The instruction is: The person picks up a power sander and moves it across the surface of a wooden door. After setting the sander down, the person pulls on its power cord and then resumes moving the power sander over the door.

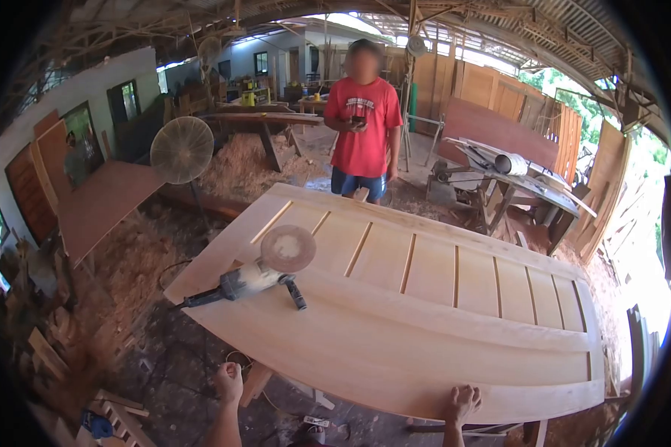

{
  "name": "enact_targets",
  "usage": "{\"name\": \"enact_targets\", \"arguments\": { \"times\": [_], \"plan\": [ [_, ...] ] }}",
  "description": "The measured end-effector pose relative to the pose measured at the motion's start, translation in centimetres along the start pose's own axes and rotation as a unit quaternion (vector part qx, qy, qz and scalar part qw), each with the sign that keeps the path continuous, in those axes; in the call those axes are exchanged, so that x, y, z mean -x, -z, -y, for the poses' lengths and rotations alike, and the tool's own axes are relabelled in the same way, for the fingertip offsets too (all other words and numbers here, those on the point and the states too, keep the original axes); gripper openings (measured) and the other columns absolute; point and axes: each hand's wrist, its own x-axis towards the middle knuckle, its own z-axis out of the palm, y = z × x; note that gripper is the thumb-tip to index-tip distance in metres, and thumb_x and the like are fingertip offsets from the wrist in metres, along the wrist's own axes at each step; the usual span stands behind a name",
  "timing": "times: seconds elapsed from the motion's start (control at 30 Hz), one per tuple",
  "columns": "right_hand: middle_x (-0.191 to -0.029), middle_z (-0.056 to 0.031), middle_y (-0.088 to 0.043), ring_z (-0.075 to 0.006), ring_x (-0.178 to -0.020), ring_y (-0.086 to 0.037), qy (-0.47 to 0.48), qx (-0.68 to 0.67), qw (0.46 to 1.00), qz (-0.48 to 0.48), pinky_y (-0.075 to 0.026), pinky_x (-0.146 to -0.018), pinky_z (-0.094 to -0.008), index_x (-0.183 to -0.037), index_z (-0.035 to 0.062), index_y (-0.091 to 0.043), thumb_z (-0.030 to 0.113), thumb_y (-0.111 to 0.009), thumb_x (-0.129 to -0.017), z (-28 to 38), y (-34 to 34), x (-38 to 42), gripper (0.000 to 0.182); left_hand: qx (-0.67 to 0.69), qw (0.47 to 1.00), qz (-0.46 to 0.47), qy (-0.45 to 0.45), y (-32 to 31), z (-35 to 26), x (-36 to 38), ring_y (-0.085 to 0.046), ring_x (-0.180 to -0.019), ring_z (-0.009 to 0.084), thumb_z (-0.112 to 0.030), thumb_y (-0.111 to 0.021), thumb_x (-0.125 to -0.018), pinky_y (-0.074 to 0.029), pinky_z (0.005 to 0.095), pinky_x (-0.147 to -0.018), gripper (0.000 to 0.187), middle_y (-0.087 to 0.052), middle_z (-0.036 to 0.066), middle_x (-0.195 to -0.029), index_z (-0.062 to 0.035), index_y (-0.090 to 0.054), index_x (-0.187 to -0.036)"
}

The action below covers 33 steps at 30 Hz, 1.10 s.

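Note:
A large pale wooden door [335, 320] with grooved panels lies flat in front of me. On its left part rests an angle grinder [247, 281] with a round sanding disc turned upward. My left hand [230, 381] is in the air off the door's near edge, its fingers curled together; whatever they may hold is hidden. A thin yellowish loop of cord [240, 357] shows beside it. On the door's near edge, toward the right, my right hand [464, 404] rests with fingers apart and slightly bent, holding nothing.
A person in a red shirt [364, 123] stands beyond the door, holding a small dark object. A round fan [182, 150] stands at left. A workbench [525, 182] with a metal cylinder is at right. Wood shavings [238, 167] and cords cover parts of the floor.

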Motion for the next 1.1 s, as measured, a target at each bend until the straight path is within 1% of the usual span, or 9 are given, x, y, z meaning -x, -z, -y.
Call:
{"name": "enact_targets", "arguments": {
  "times": [0.13, 0.23, 0.27, 0.33, 0.43, 0.63, 0.8, 0.93, 1.1],
  "plan": [
    [-0.145, -0.0206, -0.047, -0.0419, -0.133, -0.040, -0.011, 0.020, 0.999, -0.023, -0.032, -0.112, -0.0552, -0.133, 0.0056, -0.057, 0.041, -0.068, -0.091, -1.0, -1.0, -0.1, 0.056, -0.067, 0.998, 0.005, 0.006, -1.0, 1.4, -0.3, -0.072, -0.087, 0.0254, -0.027, -0.069, -0.094, -0.056, 0.0375, -0.079, 0.027, -0.073, 0.013, -0.092, -0.0004, -0.068, -0.101],
    [-0.146, -0.0200, -0.048, -0.0416, -0.133, -0.042, -0.007, 0.060, 0.998, -0.035, -0.034, -0.111, -0.0545, -0.132, 0.0066, -0.059, 0.043, -0.064, -0.094, -0.7, -1.2, -0.2, 0.053, -0.047, 0.998, 0.006, 0.038, -1.6, 0.8, -0.5, -0.072, -0.091, 0.0291, -0.026, -0.069, -0.093, -0.055, 0.0392, -0.081, 0.029, -0.074, 0.015, -0.094, 0.0013, -0.069, -0.105],
    [-0.145, -0.0201, -0.049, -0.0413, -0.133, -0.043, -0.003, 0.067, 0.997, -0.034, -0.035, -0.110, -0.0541, -0.132, 0.0061, -0.059, 0.043, -0.063, -0.094, -0.8, -1.5, -0.2, 0.053, -0.013, 0.998, -0.014, 0.054, -2.3, 1.6, -0.5, -0.072, -0.092, 0.0306, -0.029, -0.068, -0.094, -0.055, 0.0396, -0.081, 0.032, -0.074, 0.016, -0.094, 0.0004, -0.070, -0.107],
    [-0.144, -0.0205, -0.050, -0.0408, -0.132, -0.044, 0.001, 0.083, 0.996, -0.037, -0.036, -0.110, -0.0533, -0.131, 0.0051, -0.060, 0.043, -0.062, -0.095, -1.7, -2.0, -0.5, 0.052, -0.051, 0.998, -0.014, 0.046, -3.2, 3.3, -0.9, -0.072, -0.094, 0.0341, -0.034, -0.066, -0.094, -0.055, 0.0425, -0.082, 0.034, -0.074, 0.016, -0.096, -0.0028, -0.071, -0.107],
    [-0.143, -0.0209, -0.051, -0.0401, -0.132, -0.045, 0.004, 0.074, 0.997, -0.027, -0.037, -0.109, -0.0521, -0.130, 0.0033, -0.061, 0.043, -0.060, -0.097, -2.2, -1.9, -0.8, 0.052, -0.056, 0.997, -0.033, 0.049, -3.0, 0.8, -0.1, -0.072, -0.088, 0.0345, -0.035, -0.067, -0.093, -0.055, 0.0437, -0.078, 0.032, -0.075, 0.014, -0.092, -0.0050, -0.072, -0.104],
    [-0.141, -0.0207, -0.052, -0.0394, -0.131, -0.045, 0.000, 0.097, 0.995, -0.027, -0.038, -0.109, -0.0501, -0.129, 0.0015, -0.060, 0.041, -0.060, -0.096, -1.3, -1.9, -0.9, 0.051, -0.119, 0.992, -0.033, 0.029, -3.4, 0.2, -0.7, -0.072, -0.078, 0.0352, -0.033, -0.066, -0.093, -0.055, 0.0443, -0.072, 0.030, -0.073, 0.015, -0.079, -0.0039, -0.073, -0.093],
    [-0.139, -0.0202, -0.052, -0.0396, -0.130, -0.045, 0.010, 0.106, 0.994, 0.016, -0.038, -0.109, -0.0505, -0.129, 0.0019, -0.059, 0.039, -0.062, -0.096, -1.4, -2.8, -1.5, 0.050, -0.070, 0.995, -0.034, 0.054, -3.0, 0.3, -0.3, -0.072, -0.080, 0.0357, -0.032, -0.066, -0.093, -0.054, 0.0444, -0.069, 0.031, -0.073, 0.017, -0.081, -0.0024, -0.072, -0.090],
    [-0.137, -0.0194, -0.052, -0.0403, -0.128, -0.045, 0.003, 0.073, 0.997, -0.038, -0.038, -0.108, -0.0515, -0.129, 0.0029, -0.058, 0.037, -0.064, -0.094, -0.3, -1.3, -0.4, 0.050, -0.071, 0.997, -0.006, 0.031, -4.1, 0.0, -0.4, -0.072, -0.080, 0.0371, -0.028, -0.067, -0.091, -0.054, 0.0443, -0.068, 0.029, -0.072, 0.019, -0.082, 0.0000, -0.072, -0.091],
    [-0.138, -0.0187, -0.051, -0.0407, -0.129, -0.044, -0.025, 0.055, 0.997, -0.049, -0.037, -0.108, -0.0521, -0.131, 0.0047, -0.056, 0.034, -0.069, -0.087, 1.1, -0.7, -0.1, 0.055, -0.094, 0.995, -0.015, 0.024, -3.8, 0.4, -0.1, -0.071, -0.079, 0.0379, -0.025, -0.067, -0.089, -0.054, 0.0443, -0.069, 0.027, -0.072, 0.020, -0.082, 0.0017, -0.072, -0.091]
  ]
}}
